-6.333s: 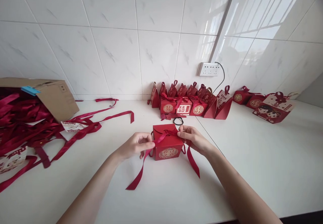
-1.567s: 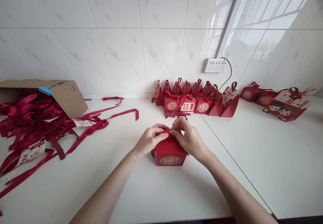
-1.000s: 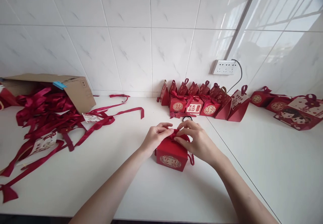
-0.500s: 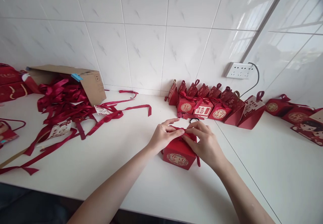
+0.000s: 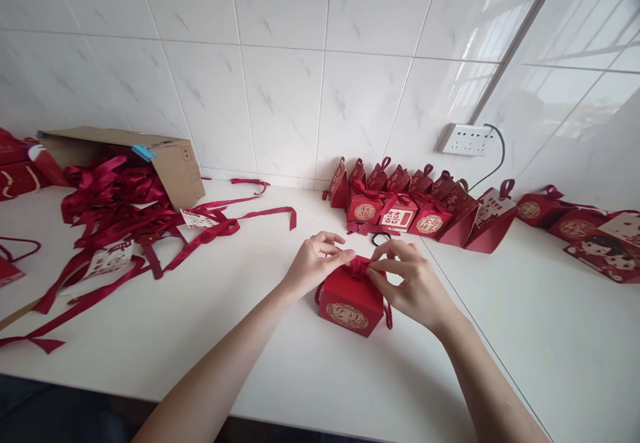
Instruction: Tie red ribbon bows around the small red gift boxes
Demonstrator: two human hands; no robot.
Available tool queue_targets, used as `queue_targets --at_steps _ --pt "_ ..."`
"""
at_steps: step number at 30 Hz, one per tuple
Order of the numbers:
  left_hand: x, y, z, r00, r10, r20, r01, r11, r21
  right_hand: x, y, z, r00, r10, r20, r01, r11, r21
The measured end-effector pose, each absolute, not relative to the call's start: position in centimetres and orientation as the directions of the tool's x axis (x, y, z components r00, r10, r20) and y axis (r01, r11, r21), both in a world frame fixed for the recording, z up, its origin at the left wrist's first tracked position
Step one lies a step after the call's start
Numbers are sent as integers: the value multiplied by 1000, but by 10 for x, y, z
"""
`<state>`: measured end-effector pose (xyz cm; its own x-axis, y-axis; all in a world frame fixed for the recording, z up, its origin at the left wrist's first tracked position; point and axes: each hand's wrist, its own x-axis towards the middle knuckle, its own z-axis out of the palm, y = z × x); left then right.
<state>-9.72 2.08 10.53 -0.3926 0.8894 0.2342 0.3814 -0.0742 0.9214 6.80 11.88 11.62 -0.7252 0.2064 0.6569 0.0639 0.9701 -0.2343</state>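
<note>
White bench (image 5: 310,380) carries the red box (image 5: 350,306) upright, likely steadying it for two-handed handling. Left hand (image 5: 311,263) has fingers beside the ribbon (image 5: 357,266) on top, can't tell if gripping; right hand (image 5: 413,284) pinches its other side between fingers.

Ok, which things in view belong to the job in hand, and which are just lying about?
Job in hand:
red box, left hand and right hand at its top
ribbon on that box

Lying about:
cardboard box
loose ribbons spilling from it, possibly supplies
black ring
grouped boxes behind
</note>
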Motion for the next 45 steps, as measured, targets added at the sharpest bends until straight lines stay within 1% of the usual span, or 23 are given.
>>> queue_targets --at_steps 3,6,8,10,11,12,14,16,18,19,21,23,25,29,31,33,35,37,40,45 --pt "-102 20 108 -373 892 255 451 -66 890 74 119 121 -744 219 631 101 971 -217" --pt "-107 17 112 -330 906 267 460 -92 883 79 121 125 -785 188 590 100 979 -179" --pt "-111 14 115 -277 928 249 461 -99 882 83 123 126 -815 168 555 98 983 -153" --pt "-113 12 118 -207 959 193 468 -76 880 85 125 128 -839 189 510 120 979 -164" --pt "-114 10 120 -184 970 162 474 -57 879 86 126 130 -845 230 482 146 968 -205" --pt "-114 10 121 -174 975 136 482 -36 875 86 125 131 -844 294 448 183 944 -274" --pt "-114 9 123 -208 973 99 500 19 866 85 123 133 -819 467 334 282 834 -474" --pt "-113 10 123 -256 964 70 507 72 859 81 119 134 -783 607 136 393 652 -648" --pt "-112 10 123 -258 966 34 501 104 859 77 113 133 -765 642 -58 473 498 -727" --pt "-112 10 123 -247 969 17 491 110 864 75 110 132 -760 639 -119 493 448 -746" --pt "-113 9 123 -222 975 -27 459 129 879 71 107 129 -751 640 -163 500 389 -773" --pt "-114 8 124 -207 975 -78 412 159 897 68 106 127 -748 642 -168 491 366 -790" --pt "-115 7 124 -194 975 -107 366 173 915 68 108 125 -768 616 -175 469 355 -809" --pt "-116 9 122 -192 977 -88 314 146 938 69 118 122 -820 547 -170 372 283 -884" --pt "-116 11 119 -204 976 -73 274 128 953 70 123 122 -838 517 -178 327 214 -920" --pt "-116 14 117 -204 976 -75 195 116 974 71 128 123 -854 479 -203 295 125 -947" --pt "-116 16 114 -194 976 -95 111 118 987 72 133 123 -866 437 -242 284 33 -958" --pt "-117 18 113 -178 977 -120 75 135 988 72 138 122 -876 396 -274 281 -42 -959" --pt "-120 18 111 -148 982 -116 132 136 982 72 144 119 -899 339 -278 255 -111 -960" --pt "-127 15 112 -53 998 -35 311 50 949 75 154 112 -922 275 -274 234 -169 -957"
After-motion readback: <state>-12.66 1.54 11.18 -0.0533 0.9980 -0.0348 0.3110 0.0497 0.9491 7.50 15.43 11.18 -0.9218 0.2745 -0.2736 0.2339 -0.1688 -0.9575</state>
